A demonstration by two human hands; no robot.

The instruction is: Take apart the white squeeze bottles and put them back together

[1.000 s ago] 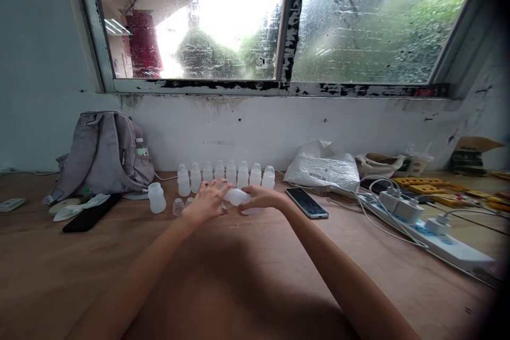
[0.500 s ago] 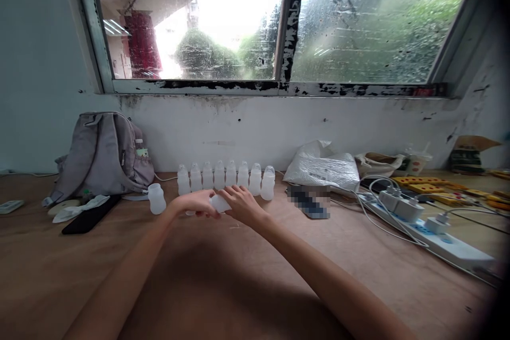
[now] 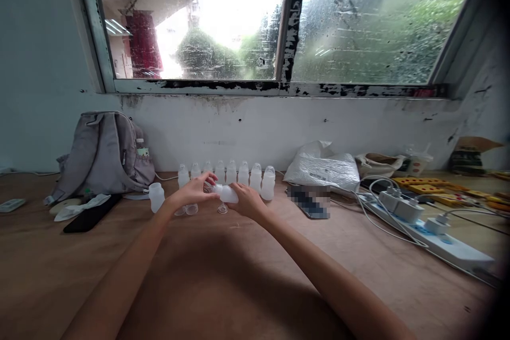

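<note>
My right hand (image 3: 249,201) is closed round a small white translucent baby bottle (image 3: 228,194), tipped on its side with its neck to the left. My left hand (image 3: 195,192) is closed on a clear dome cap (image 3: 209,187) at the bottle's neck; whether the cap is seated I cannot tell. Beneath the hands, clear caps (image 3: 192,209) and a small clear teat-like piece (image 3: 222,209) lie on the table. An uncapped bottle (image 3: 156,198) stands left of my left hand. Behind both hands runs a row of upright capped bottles (image 3: 268,184), partly hidden.
A grey backpack (image 3: 105,154) leans on the wall at left, with a black flat case (image 3: 85,219) and tissue before it. To the right are a silver plastic bag (image 3: 322,167), a blurred-out phone (image 3: 308,203) and a power strip (image 3: 446,244) with chargers and cables.
My left hand has lifted and now grips the clear cap at the bottle's neck. My right hand has shifted slightly right, leaving the bottle and the clear pieces below more visible.
</note>
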